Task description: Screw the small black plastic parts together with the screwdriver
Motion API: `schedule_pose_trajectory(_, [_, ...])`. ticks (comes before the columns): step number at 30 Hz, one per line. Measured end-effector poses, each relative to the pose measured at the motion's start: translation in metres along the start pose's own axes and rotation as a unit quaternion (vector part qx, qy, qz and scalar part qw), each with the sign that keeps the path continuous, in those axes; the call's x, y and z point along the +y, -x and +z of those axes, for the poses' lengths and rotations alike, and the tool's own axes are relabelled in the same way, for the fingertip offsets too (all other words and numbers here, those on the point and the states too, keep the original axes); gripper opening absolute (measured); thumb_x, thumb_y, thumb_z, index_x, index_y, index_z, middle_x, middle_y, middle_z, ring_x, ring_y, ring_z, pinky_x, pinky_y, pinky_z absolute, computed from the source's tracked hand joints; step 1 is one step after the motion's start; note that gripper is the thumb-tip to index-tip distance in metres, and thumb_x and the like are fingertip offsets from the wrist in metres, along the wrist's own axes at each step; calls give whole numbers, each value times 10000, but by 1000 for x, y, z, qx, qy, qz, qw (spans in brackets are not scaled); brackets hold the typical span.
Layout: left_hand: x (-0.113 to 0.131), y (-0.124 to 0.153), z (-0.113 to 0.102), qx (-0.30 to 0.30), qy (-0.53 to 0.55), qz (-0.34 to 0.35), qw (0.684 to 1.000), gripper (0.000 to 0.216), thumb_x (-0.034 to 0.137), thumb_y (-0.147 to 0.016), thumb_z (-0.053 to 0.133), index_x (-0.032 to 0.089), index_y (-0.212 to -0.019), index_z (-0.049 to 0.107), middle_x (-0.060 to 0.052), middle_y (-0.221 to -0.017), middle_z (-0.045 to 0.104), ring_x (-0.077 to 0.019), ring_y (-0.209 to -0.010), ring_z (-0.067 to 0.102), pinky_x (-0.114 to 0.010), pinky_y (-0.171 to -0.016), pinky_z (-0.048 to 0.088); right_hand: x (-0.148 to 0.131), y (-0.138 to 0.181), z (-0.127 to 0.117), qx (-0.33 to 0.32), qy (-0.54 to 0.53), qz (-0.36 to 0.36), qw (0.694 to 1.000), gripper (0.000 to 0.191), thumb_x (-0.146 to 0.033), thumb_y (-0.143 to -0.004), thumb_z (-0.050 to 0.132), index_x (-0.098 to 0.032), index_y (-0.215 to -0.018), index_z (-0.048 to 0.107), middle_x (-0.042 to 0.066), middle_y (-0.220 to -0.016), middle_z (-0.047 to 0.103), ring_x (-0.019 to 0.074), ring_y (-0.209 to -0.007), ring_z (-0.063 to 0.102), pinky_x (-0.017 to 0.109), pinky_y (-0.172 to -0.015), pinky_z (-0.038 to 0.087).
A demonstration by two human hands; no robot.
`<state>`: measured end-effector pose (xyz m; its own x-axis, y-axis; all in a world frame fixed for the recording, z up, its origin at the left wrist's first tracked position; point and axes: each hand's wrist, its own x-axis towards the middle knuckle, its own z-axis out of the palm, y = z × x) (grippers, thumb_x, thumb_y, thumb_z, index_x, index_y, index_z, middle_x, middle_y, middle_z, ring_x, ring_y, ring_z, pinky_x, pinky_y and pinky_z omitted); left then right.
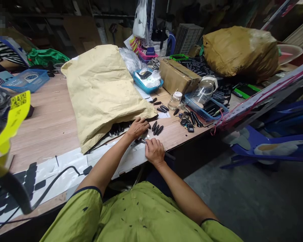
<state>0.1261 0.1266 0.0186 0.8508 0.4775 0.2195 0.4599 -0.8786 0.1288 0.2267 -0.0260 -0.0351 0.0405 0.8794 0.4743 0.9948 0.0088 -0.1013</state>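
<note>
My left hand (138, 128) is at the lower edge of a big cream paper sack (101, 80), its fingers bent down over the table; what is under the fingertips is hidden. Close by, my right hand (155, 151) pinches a small shiny metal-and-black piece (142, 141), which points toward the left hand. Several slim, tapered black pieces (157, 129) lie just beyond my hands. More dark pieces with shiny ends (116, 129) show under the sack's open edge. A white sheet (131, 156) covers the table edge below my hands.
Further right are a key bunch (184, 119), a lidded jar (175, 100), a blue basket (207, 109) holding a clear jug (204, 89), and a cardboard box (179, 75). A large brown bundle (239, 52) stands behind. At left, a black cable (54, 181) and yellow tag (13, 117) hang close.
</note>
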Motion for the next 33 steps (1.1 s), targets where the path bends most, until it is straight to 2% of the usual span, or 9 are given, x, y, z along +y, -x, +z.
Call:
schedule_pose_trajectory(3, [7,12,-12,38,15,-32,999,180,148,-931,513,237,-938,670,-89,-958,680,-276,-1088,528,-437,-1000,332,1,0,1,-4,-2,4,1000,216,-256,-933,527,-221,-1058,699,78,-883,578,229,-845,455,335,-721,320])
schedule_pose_trajectory(6, [18,36,-21,123,40,-142,981,151,242,-932,566,247,-1032,680,-88,-1012,688,-283,-1078,532,-433,-976,350,1,-1,1,-2,-5,5,1000,213,-253,-931,525,-219,-1049,700,80,-887,579,231,-850,456,337,-722,322])
schedule_pose_trajectory(9, [33,73,-20,184,76,-262,945,163,304,-913,604,240,-1036,691,-83,-996,690,-279,-994,554,-414,-896,391,1,-1,1,-4,-11,4,1000,222,-241,-929,518,-224,-1060,697,80,-897,577,233,-856,455,338,-729,325])
schedule_pose_trajectory(13, [49,129,-3,195,119,-337,914,127,317,-888,626,247,-963,700,-54,-927,698,-256,-897,577,-383,-829,428,3,-1,1,-12,-13,7,1000,220,-226,-916,522,-227,-1049,696,83,-906,571,237,-860,450,337,-733,326])
schedule_pose_trajectory(16, [55,156,9,179,136,-364,904,126,294,-862,642,250,-957,710,-50,-915,702,-254,-892,584,-376,-810,443,4,-2,2,-7,-16,8,1000,222,-226,-912,526,-227,-1050,700,81,-897,570,237,-853,449,335,-729,325])
schedule_pose_trajectory(22, [55,161,14,152,182,-377,895,233,241,-779,693,244,-1011,713,-45,-910,685,-258,-914,582,-395,-850,467,14,-2,5,2,-34,13,999,252,-212,-922,520,-210,-1092,706,84,-900,580,236,-852,458,336,-730,334])
schedule_pose_trajectory(27, [54,156,13,156,199,-384,888,155,228,-768,686,242,-920,713,-37,-900,679,-250,-915,577,-397,-860,472,25,-5,5,-16,-74,7,997,239,-197,-926,520,-205,-1056,721,80,-901,590,223,-842,485,321,-736,373])
schedule_pose_trajectory(33, [56,153,14,148,200,-384,889,129,235,-761,697,250,-887,722,-29,-865,674,-242,-886,566,-389,-844,463,12,3,-9,-19,-176,33,984,307,-236,-985,431,-228,-1088,720,75,-927,630,215,-882,581,308,-788,461])
